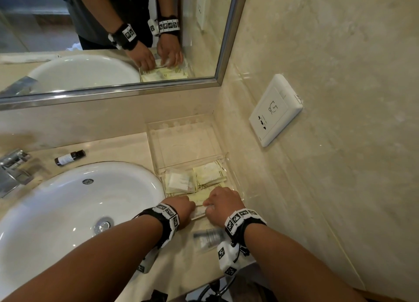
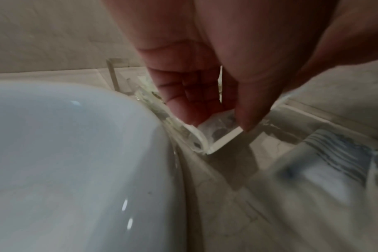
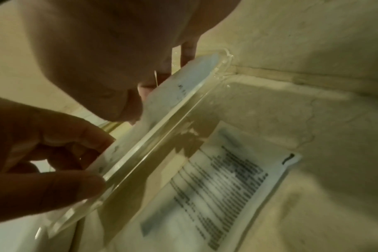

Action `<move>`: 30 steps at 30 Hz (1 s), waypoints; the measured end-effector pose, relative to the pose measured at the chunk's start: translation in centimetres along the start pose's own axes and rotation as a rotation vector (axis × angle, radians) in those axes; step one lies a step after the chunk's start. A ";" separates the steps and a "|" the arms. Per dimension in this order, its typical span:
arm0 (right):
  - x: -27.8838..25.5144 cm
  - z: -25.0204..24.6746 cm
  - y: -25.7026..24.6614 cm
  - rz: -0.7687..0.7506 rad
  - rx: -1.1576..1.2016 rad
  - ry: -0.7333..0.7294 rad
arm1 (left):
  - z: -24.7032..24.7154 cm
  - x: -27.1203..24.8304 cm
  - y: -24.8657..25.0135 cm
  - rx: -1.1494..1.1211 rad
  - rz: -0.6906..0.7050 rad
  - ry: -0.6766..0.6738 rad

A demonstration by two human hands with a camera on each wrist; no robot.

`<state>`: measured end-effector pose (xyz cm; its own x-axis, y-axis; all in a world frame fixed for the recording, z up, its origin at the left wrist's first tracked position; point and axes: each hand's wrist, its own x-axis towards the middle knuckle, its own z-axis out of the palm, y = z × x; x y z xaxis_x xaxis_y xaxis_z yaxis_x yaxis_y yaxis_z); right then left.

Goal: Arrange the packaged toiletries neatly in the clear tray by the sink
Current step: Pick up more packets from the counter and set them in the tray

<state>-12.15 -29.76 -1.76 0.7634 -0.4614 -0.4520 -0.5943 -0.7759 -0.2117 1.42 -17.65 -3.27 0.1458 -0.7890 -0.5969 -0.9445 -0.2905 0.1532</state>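
Nearest the viewer, a printed sachet (image 1: pixel 209 239) lies flat on the beige table (image 1: pixel 127 150), just outside the near wall of the clear tray (image 1: pixel 223 163) and partly under the right wrist. Just beyond it both hands meet at the tray's near edge. The left hand (image 1: pixel 183 207) has its fingers curled down inside the near left corner, fingertips (image 2: pixel 189 117) and thumb pinching the end of a white packet (image 3: pixel 179 80) that stands against the inside of the wall. The right hand (image 1: pixel 223 203) reaches over the same wall with curled fingers and grips the other end of that packet, thumb toward the left hand. Farther in, pale yellow packaged toiletries (image 1: pixel 208 174) lie overlapping on the tray floor beside a clearer wrapped packet (image 1: pixel 180 180); the far section of the tray shows no packets. The tray sits in the corner against the wall, just right of the white sink (image 1: pixel 68 206). Behind the sink a small dark bottle (image 1: pixel 69 157) lies on its side near the chrome tap (image 1: pixel 13 165). A white socket plate (image 1: pixel 275 110) hangs on the right wall, and the mirror (image 1: pixel 108 36) above reflects both hands.
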 end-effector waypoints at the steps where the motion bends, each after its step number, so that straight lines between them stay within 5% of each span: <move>1: 0.0 0.0 0.2 0.057 0.022 0.049 | 0.0 0.1 0.0 -0.003 0.005 -0.004; 5: 0.5 -0.4 1.5 0.299 0.052 0.189 | 0.1 0.3 -0.5 -0.039 0.015 0.004; 13: 2.4 0.2 1.2 0.441 -0.041 -0.003 | 0.3 0.1 -0.2 0.030 -0.037 0.042; 30: 3.3 -0.3 0.8 0.415 -0.038 -0.037 | 0.5 0.5 -0.9 0.041 -0.010 0.019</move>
<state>-10.01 -32.05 -3.18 0.4510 -0.7230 -0.5234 -0.8392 -0.5432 0.0273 2.23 -17.49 -4.13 0.1607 -0.7965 -0.5829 -0.9543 -0.2762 0.1142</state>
